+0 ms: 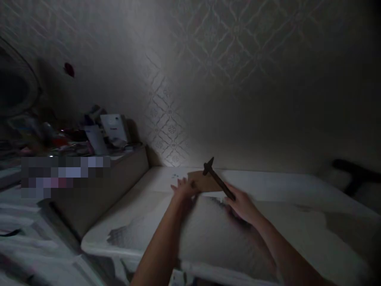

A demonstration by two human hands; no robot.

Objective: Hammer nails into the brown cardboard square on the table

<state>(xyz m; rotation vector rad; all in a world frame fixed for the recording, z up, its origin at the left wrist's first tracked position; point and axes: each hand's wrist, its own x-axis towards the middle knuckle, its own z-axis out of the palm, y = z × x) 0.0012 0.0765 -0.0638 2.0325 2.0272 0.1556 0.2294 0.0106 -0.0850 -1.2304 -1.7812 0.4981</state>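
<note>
My right hand (242,204) is closed around the handle of a hammer (220,182), whose dark head is raised and points away to the left. Behind the hammer lies a flat brown piece (206,183), like wood or cardboard, at the back of the white table. My left hand (185,188) rests at the left end of this brown piece with its fingers spread. Whether anything small is between the left thumb and the piece cannot be made out in the dim light. A few tiny dark bits (175,176) lie on the table beyond the left fingers.
To the left stands a pale cabinet (127,169) with a white box (114,127), a white bottle (97,139) and clutter on top. A round mirror (18,87) is at far left. Patterned wallpaper (208,79) backs the table (143,230). A dark object (354,172) is at far right.
</note>
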